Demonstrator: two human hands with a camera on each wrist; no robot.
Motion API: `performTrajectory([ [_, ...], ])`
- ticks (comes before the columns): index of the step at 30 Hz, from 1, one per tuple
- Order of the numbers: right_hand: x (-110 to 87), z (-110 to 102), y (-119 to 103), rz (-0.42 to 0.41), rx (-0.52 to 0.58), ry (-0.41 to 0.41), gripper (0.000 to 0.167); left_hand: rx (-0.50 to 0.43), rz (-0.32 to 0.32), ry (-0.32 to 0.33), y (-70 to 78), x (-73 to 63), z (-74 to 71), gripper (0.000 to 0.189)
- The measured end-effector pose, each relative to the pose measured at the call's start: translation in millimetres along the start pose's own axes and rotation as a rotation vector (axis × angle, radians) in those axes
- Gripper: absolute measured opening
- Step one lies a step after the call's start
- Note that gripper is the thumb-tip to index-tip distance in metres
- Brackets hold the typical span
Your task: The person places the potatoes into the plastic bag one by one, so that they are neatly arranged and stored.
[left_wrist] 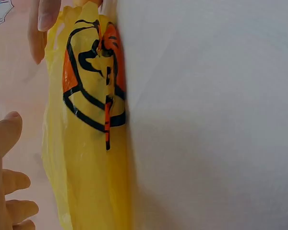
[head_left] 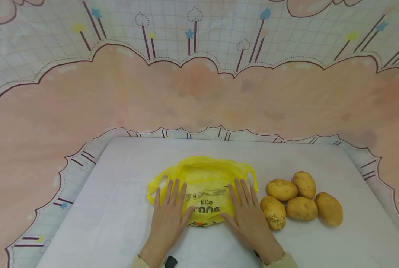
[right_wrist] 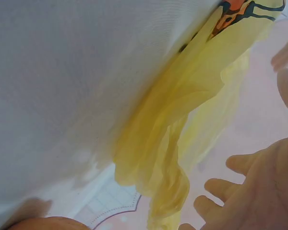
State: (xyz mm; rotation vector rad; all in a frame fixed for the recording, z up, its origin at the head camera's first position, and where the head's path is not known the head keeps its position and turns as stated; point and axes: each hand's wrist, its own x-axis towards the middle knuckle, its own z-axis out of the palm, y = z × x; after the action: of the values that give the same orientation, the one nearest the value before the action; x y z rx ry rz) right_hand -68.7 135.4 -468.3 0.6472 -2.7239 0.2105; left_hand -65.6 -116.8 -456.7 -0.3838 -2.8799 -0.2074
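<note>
A yellow plastic bag [head_left: 204, 176] with two handle loops and dark printed letters lies on the white table, its mouth toward the far side. Over its left part is my left hand [head_left: 168, 212], palm down with straight, slightly spread fingers. My right hand [head_left: 248, 216] lies the same way over the bag's right part, thumb pointing inward. Both wrist views show the bag's near side: the left one has the orange and black print on the bag [left_wrist: 93, 81], the right one a loose handle on the bag [right_wrist: 168, 158]. Neither hand grips anything.
Several potatoes [head_left: 301, 208] sit in a group on the table just right of my right hand; one potato [right_wrist: 50, 223] edges into the right wrist view. The white table [head_left: 92, 208] ends at a patterned pink and white cloth [head_left: 199, 100] behind it.
</note>
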Motion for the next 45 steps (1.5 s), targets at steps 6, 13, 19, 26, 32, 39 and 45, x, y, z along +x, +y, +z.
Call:
performTrajectory([
  [6, -0.8, -3, 1, 0.051, 0.013, -0.060, 0.085, -0.024, 0.009, 0.039, -5.1, 2.9, -7.0, 0.071],
  [13, -3.8, -9, 5, 0.098, 0.041, -0.126, 0.086, -0.076, -0.013, 0.053, -11.5, 3.0, -10.7, 0.068],
  [19, -7.1, -13, 8, 0.136, 0.044, -0.141, 0.085, -0.133, -0.021, 0.113, -16.4, 3.0, -12.1, 0.065],
  [26, -12.9, -17, 12, 0.151, 0.064, -0.124, 0.082, -0.160, -0.005, 0.209, -22.8, 5.3, -8.5, 0.059],
  [32, -16.5, -20, 16, 0.134, 0.051, -0.083, 0.079, -0.179, -0.029, 0.215, -28.1, 6.3, -5.2, 0.056],
  [39, -22.2, -24, 21, 0.178, 0.080, -0.115, 0.079, -0.201, -0.055, 0.198, -30.1, 6.2, -0.9, 0.051],
  [45, -26.8, -26, 24, 0.212, 0.087, -0.122, 0.080, -0.203, -0.061, 0.204, -31.3, 7.6, 2.4, 0.049],
])
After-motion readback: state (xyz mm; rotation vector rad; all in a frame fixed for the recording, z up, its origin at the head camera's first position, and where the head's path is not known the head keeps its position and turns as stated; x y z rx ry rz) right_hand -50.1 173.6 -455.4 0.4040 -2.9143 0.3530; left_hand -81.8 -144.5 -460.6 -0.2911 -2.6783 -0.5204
